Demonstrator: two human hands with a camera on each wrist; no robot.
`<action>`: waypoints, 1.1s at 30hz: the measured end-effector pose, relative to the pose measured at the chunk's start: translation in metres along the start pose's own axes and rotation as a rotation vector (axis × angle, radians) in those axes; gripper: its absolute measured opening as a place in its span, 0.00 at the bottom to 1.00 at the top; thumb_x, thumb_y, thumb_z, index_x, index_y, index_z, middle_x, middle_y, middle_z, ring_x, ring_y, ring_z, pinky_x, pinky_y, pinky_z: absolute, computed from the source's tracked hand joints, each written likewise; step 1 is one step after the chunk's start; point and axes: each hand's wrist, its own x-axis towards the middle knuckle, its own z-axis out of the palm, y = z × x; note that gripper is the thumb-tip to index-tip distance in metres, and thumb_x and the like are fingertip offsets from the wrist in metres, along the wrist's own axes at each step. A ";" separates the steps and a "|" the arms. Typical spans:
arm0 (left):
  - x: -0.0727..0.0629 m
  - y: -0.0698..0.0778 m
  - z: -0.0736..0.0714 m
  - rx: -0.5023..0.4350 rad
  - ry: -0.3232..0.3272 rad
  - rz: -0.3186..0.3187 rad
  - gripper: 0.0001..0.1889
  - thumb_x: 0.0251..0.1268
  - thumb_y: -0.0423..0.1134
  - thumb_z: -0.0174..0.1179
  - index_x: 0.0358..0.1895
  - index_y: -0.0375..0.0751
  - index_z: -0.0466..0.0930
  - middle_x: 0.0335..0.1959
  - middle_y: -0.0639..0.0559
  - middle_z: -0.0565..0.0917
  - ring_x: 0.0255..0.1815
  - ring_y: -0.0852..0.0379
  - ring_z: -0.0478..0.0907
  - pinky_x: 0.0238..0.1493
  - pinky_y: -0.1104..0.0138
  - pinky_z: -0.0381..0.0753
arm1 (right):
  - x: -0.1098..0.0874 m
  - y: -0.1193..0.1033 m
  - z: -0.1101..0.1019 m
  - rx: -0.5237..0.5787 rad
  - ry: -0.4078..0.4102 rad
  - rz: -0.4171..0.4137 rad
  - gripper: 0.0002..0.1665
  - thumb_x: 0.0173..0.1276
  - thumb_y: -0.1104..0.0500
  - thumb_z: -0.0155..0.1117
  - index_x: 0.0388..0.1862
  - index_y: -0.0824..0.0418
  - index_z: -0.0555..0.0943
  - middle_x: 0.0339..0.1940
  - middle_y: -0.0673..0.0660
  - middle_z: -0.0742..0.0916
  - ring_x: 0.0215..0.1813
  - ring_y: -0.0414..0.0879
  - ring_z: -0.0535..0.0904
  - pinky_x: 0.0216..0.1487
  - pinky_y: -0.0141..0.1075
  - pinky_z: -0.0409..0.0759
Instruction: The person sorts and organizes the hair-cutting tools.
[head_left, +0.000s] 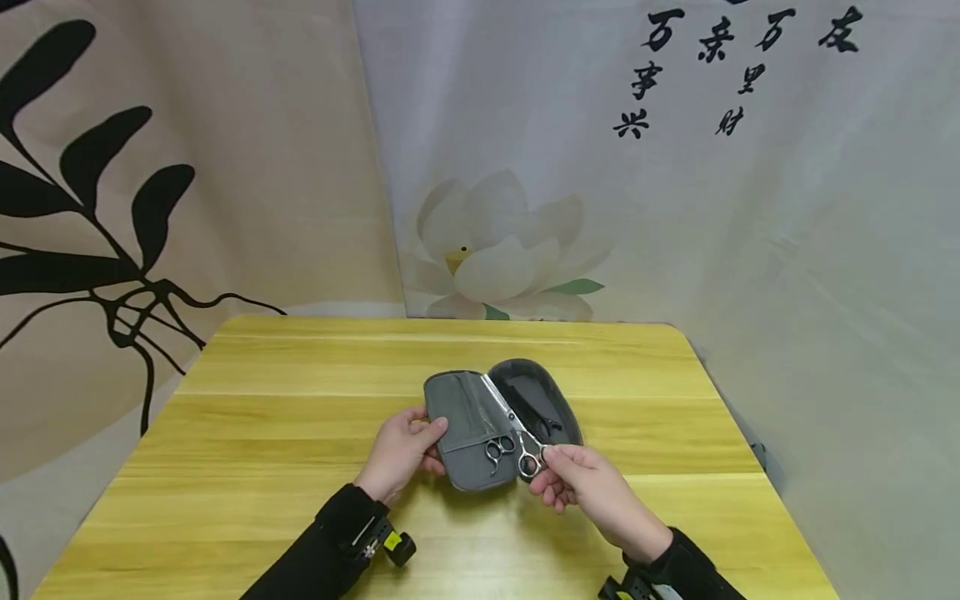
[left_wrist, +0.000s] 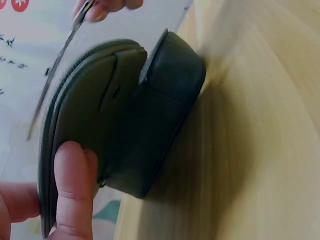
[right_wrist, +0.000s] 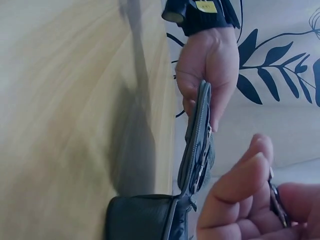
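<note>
An open grey zip case (head_left: pixel 456 398) is held a little above the wooden table, tilted, its two halves spread apart. My left hand (head_left: pixel 400 450) grips the edge of its left half, the thumb on the inner face. My right hand (head_left: pixel 588 486) pinches silver scissors (head_left: pixel 512 417) by a finger ring; their blades point up and away across the case. In the left wrist view the scissors (left_wrist: pixel 60 57) stand apart from the case. Finger rings of second scissors (head_left: pixel 492 451) stick out of the left half's pocket. A black item (head_left: pixel 528 406), perhaps a comb, lies in the right half.
The yellow wooden table (head_left: pixel 285 417) extends around the case, its far edge near a hanging cloth (head_left: pixel 750 225) with a printed flower and characters. Leaf shapes are printed on the cloth at left. Both wrists wear dark straps with devices.
</note>
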 end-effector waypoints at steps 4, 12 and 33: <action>0.005 0.005 0.011 -0.032 -0.002 0.003 0.24 0.82 0.33 0.58 0.70 0.23 0.65 0.42 0.37 0.90 0.27 0.54 0.88 0.31 0.63 0.90 | -0.016 0.002 -0.011 0.020 -0.059 0.023 0.27 0.89 0.50 0.50 0.50 0.76 0.81 0.32 0.48 0.89 0.31 0.37 0.83 0.32 0.28 0.82; 0.004 0.008 0.010 -0.046 -0.052 -0.003 0.25 0.83 0.33 0.57 0.73 0.23 0.64 0.50 0.32 0.89 0.33 0.55 0.90 0.36 0.63 0.91 | -0.037 0.017 -0.022 0.159 -0.283 0.110 0.21 0.89 0.52 0.50 0.49 0.66 0.84 0.34 0.46 0.91 0.31 0.34 0.84 0.33 0.26 0.83; -0.006 0.009 0.018 -0.051 -0.098 -0.015 0.25 0.82 0.31 0.57 0.73 0.23 0.63 0.46 0.32 0.90 0.30 0.55 0.90 0.37 0.62 0.92 | -0.026 0.034 0.010 0.214 -0.190 0.179 0.20 0.87 0.52 0.52 0.48 0.66 0.84 0.31 0.47 0.91 0.29 0.35 0.81 0.30 0.26 0.81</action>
